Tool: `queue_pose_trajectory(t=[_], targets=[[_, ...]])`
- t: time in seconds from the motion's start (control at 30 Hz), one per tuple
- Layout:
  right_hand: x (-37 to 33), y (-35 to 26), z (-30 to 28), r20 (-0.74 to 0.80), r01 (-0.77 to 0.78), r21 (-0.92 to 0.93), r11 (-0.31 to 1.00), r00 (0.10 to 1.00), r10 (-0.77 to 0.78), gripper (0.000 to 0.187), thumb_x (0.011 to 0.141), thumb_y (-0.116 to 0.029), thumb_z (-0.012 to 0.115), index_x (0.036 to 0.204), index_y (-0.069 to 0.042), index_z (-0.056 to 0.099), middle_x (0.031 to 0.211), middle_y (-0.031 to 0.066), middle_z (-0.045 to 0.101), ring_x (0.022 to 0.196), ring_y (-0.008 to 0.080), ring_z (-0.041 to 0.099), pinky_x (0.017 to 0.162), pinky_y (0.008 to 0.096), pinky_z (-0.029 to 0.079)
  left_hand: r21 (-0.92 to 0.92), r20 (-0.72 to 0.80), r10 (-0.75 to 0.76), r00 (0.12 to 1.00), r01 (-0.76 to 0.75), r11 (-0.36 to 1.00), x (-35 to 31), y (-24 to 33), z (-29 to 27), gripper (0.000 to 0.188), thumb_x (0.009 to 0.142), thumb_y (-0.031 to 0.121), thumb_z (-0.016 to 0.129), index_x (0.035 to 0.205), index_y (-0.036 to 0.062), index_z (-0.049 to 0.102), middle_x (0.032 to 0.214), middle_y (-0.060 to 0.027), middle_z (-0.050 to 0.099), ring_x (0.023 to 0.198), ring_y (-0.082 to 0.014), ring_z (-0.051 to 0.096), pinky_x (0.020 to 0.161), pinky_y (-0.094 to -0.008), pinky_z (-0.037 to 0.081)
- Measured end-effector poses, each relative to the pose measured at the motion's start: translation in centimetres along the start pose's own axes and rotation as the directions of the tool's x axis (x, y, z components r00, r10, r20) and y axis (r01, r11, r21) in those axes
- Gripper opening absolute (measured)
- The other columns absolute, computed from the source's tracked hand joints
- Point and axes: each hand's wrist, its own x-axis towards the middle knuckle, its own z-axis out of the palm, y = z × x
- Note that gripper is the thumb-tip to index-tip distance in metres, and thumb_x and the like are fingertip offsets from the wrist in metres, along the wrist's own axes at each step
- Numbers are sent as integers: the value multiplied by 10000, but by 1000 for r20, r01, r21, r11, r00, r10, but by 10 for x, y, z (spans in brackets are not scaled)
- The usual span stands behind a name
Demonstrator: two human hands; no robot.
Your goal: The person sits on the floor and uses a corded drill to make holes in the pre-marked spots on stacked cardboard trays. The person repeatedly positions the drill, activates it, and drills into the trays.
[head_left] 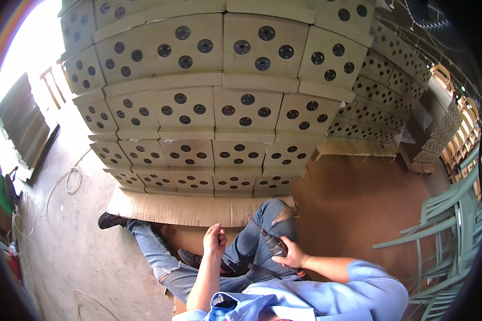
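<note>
I sit on the floor in blue jeans, one knee point(273, 216) raised and torn. My left hand point(215, 241) is lifted in front of me with its fingers curled closed; nothing shows in it. My right hand point(293, 258) rests on my thigh and grips a dark, oblong object point(273, 243) that points up along the leg. What the object is cannot be made out. A dark strap point(257, 270) lies across my lap below it. My dark shoes point(112, 220) reach toward the boxes.
A tall wall of stacked cardboard boxes point(235, 107) with round holes stands right ahead, on a flat cardboard sheet point(187, 209). Stacked green plastic chairs point(455, 224) stand at the right. A cord point(64, 182) lies looped on the concrete at the left, near wooden boards point(24, 125).
</note>
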Motion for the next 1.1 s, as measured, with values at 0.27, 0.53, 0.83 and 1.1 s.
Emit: queue_pose_trajectory(t=[0.27,0.53,0.83,1.1], targets=[[-15,63,-102,-415,-435,110,894,797,439,461,783,-135,770,1089,-74,431,785,93,601,552,179,623,456,357,524,-33,-17,28,999,-28,999,-6,22,-26,47,965,139,652,961,120,608,694,-11,582,529,-94,446,421,-228,295],[-20,223,-166,-801,-659,205,724,313,510,730,775,-246,767,1383,-18,431,899,189,635,559,282,636,451,425,501,-66,-16,81,997,-82,995,-13,27,-38,54,958,140,661,975,98,632,688,-33,605,528,-102,477,418,-226,321],[-5,185,-101,-730,-519,10,855,580,361,502,723,-298,817,1073,-3,611,976,194,685,903,330,685,825,485,534,-69,-4,107,994,-107,992,-13,25,-38,155,942,77,676,1088,38,639,839,-100,691,594,-102,531,475,-219,394],[-5,-3,-76,-207,-350,417,839,862,462,554,842,-159,818,1203,-90,403,780,69,606,556,173,627,471,353,547,-34,2,123,992,-123,992,-6,14,-35,174,952,-2,627,1124,23,634,913,-148,741,581,-93,502,475,-223,383]])
